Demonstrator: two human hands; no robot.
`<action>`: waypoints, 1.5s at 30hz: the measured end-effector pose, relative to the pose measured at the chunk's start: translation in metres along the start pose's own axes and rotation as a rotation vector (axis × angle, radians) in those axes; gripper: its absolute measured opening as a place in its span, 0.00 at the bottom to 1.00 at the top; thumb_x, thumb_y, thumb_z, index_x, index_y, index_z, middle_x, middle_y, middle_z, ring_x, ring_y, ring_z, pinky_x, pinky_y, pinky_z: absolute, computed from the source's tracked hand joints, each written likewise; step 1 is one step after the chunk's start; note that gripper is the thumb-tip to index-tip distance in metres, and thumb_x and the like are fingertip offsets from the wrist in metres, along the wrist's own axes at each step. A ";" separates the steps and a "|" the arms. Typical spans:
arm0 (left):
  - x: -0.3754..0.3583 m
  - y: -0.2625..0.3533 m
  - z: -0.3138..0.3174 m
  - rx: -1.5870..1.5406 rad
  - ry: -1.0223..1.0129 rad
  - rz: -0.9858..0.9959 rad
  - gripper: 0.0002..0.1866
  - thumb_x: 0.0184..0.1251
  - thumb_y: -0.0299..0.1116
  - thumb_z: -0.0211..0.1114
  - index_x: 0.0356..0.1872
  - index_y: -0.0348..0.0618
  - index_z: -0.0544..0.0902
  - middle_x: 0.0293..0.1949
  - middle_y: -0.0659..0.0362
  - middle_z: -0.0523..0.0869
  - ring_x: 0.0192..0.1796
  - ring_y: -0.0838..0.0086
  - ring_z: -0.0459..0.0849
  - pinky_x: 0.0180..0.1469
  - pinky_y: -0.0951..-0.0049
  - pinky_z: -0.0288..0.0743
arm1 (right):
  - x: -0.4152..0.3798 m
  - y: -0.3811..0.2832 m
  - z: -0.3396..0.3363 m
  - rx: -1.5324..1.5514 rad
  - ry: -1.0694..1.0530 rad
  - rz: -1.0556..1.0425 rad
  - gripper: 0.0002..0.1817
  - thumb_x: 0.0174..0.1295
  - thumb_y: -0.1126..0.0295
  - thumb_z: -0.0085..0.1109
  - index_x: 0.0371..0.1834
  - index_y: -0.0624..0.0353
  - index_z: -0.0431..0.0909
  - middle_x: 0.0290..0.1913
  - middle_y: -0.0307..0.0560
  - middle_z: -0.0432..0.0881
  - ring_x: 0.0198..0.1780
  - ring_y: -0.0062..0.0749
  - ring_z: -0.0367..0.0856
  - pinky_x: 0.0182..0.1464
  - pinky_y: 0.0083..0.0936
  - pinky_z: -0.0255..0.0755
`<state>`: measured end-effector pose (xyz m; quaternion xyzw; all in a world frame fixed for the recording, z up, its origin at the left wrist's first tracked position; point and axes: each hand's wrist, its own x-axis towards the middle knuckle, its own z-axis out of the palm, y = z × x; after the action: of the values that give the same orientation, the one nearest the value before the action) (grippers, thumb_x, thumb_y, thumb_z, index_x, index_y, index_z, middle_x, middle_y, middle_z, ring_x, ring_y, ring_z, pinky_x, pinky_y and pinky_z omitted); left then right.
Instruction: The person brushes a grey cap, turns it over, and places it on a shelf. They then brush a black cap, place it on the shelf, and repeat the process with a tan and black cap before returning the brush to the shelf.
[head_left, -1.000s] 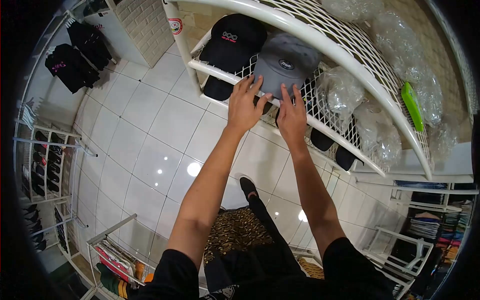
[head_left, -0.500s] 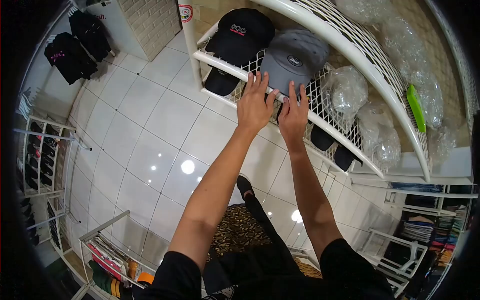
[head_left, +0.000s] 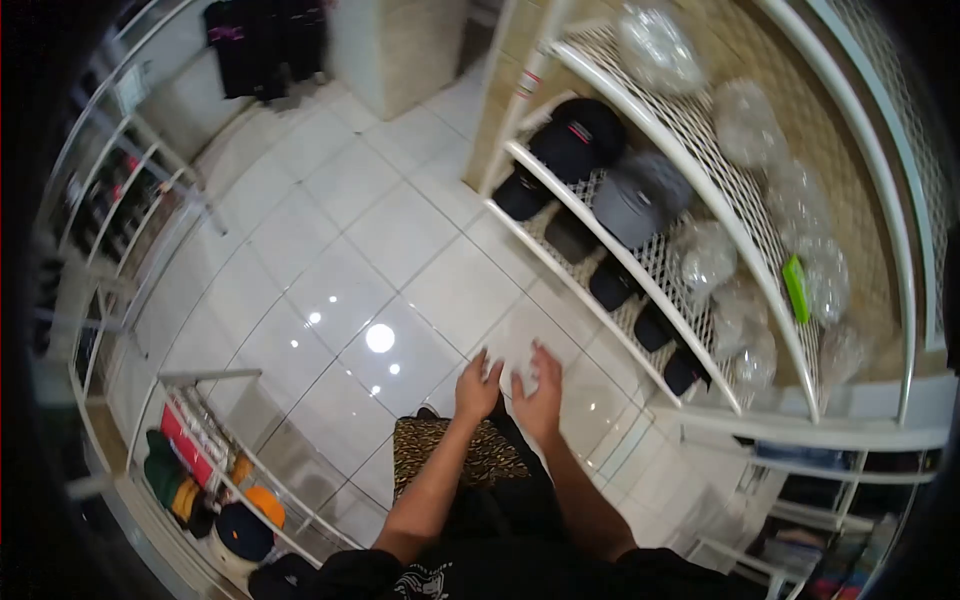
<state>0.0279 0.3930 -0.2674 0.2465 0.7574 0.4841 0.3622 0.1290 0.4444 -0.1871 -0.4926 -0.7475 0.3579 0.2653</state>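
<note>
My left hand hangs in the air over the tiled floor, fingers apart and holding nothing. Close beside it, my right hand is also open, its fingers a little curled and slightly blurred. Up and to the right, a grey cap rests on the middle level of a white mesh shelf, out of contact with both hands. A black cap sits to the left of the grey one. More dark caps line the level below.
Plastic-wrapped bundles and a bright green object lie on the upper shelf. At lower left stands a white rack with caps and packed goods. Dark shirts hang at the back. Folded clothes fill shelves at lower right.
Both hands have left the grey cap's brim and come back toward my body, empty. The grey cap stays on the shelf. My view has shifted, showing the shelf farther off.
</note>
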 end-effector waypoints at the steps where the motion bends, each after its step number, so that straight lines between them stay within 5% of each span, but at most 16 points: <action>1: -0.030 -0.010 -0.022 -0.036 0.038 -0.080 0.32 0.73 0.47 0.66 0.67 0.31 0.76 0.55 0.38 0.86 0.57 0.51 0.87 0.57 0.59 0.81 | -0.026 -0.005 0.008 0.003 -0.087 -0.036 0.33 0.62 0.74 0.66 0.74 0.56 0.71 0.67 0.61 0.71 0.65 0.55 0.76 0.60 0.40 0.77; 4: -0.102 -0.048 -0.079 -0.023 0.184 -0.288 0.27 0.73 0.47 0.66 0.62 0.36 0.82 0.49 0.41 0.89 0.51 0.53 0.90 0.56 0.62 0.82 | -0.076 -0.031 0.027 0.080 -0.395 -0.089 0.29 0.62 0.75 0.68 0.69 0.55 0.76 0.67 0.56 0.72 0.56 0.44 0.83 0.55 0.36 0.81; 9: -0.188 -0.067 -0.157 -0.116 0.554 -0.299 0.24 0.72 0.44 0.68 0.59 0.34 0.84 0.37 0.50 0.89 0.41 0.69 0.87 0.50 0.68 0.80 | -0.082 -0.084 0.031 0.142 -0.779 -0.417 0.26 0.63 0.74 0.68 0.66 0.52 0.78 0.64 0.51 0.74 0.53 0.37 0.85 0.51 0.31 0.81; 12: -0.243 -0.050 -0.180 -0.105 0.847 -0.242 0.24 0.72 0.42 0.68 0.60 0.33 0.83 0.47 0.46 0.90 0.49 0.64 0.89 0.54 0.66 0.81 | -0.081 -0.098 0.036 0.200 -0.952 -0.513 0.25 0.63 0.72 0.66 0.65 0.57 0.78 0.58 0.54 0.79 0.47 0.39 0.86 0.52 0.34 0.80; 15: -0.295 -0.050 -0.167 -0.244 1.055 -0.227 0.22 0.73 0.39 0.67 0.59 0.33 0.83 0.49 0.45 0.90 0.53 0.63 0.89 0.55 0.67 0.82 | -0.087 -0.099 0.049 0.250 -1.062 -0.546 0.22 0.65 0.74 0.67 0.62 0.59 0.79 0.56 0.48 0.83 0.43 0.30 0.87 0.48 0.26 0.80; 20: -0.372 -0.005 -0.120 -0.367 1.024 -0.368 0.23 0.70 0.42 0.70 0.58 0.35 0.84 0.46 0.50 0.91 0.47 0.69 0.89 0.51 0.70 0.82 | -0.145 -0.118 0.036 0.200 -1.298 -0.496 0.20 0.66 0.72 0.66 0.62 0.60 0.81 0.54 0.50 0.87 0.44 0.26 0.86 0.47 0.25 0.79; 26: -0.451 -0.039 -0.101 -0.392 1.201 -0.389 0.22 0.71 0.42 0.70 0.59 0.38 0.85 0.48 0.52 0.90 0.47 0.73 0.86 0.52 0.71 0.79 | -0.234 -0.124 0.036 0.131 -1.665 -0.610 0.18 0.65 0.71 0.66 0.59 0.60 0.83 0.48 0.50 0.88 0.44 0.29 0.87 0.47 0.26 0.81; 32: -0.500 -0.109 -0.113 -0.579 1.426 -0.416 0.23 0.70 0.43 0.71 0.57 0.35 0.85 0.46 0.47 0.91 0.48 0.65 0.89 0.52 0.68 0.81 | -0.316 -0.151 0.078 0.149 -1.816 -0.688 0.17 0.66 0.69 0.66 0.58 0.58 0.85 0.46 0.47 0.89 0.40 0.26 0.86 0.44 0.25 0.80; 40: -0.560 -0.197 -0.193 -0.424 1.498 -0.483 0.21 0.68 0.40 0.71 0.56 0.38 0.85 0.48 0.46 0.91 0.48 0.62 0.91 0.53 0.66 0.81 | -0.439 -0.190 0.179 0.017 -1.846 -0.767 0.16 0.67 0.68 0.66 0.56 0.59 0.85 0.44 0.46 0.88 0.41 0.26 0.85 0.45 0.26 0.79; 42: -0.580 -0.197 -0.240 -0.392 1.426 -0.626 0.21 0.70 0.38 0.70 0.59 0.36 0.83 0.48 0.49 0.91 0.47 0.67 0.89 0.51 0.68 0.82 | -0.466 -0.199 0.203 -0.048 -1.830 -0.772 0.16 0.67 0.68 0.66 0.56 0.60 0.85 0.44 0.45 0.88 0.41 0.26 0.86 0.45 0.26 0.79; 45: -0.596 -0.243 -0.298 -0.303 1.406 -0.703 0.22 0.69 0.38 0.70 0.58 0.36 0.83 0.47 0.47 0.91 0.47 0.58 0.90 0.52 0.65 0.82 | -0.504 -0.209 0.241 -0.122 -1.835 -0.679 0.16 0.67 0.69 0.64 0.56 0.61 0.85 0.43 0.45 0.88 0.39 0.24 0.86 0.44 0.25 0.79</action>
<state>0.1548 -0.3037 -0.2236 -0.4212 0.7678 0.4812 -0.0391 0.0226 -0.1430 -0.1877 0.2051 -0.7827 0.4674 -0.3560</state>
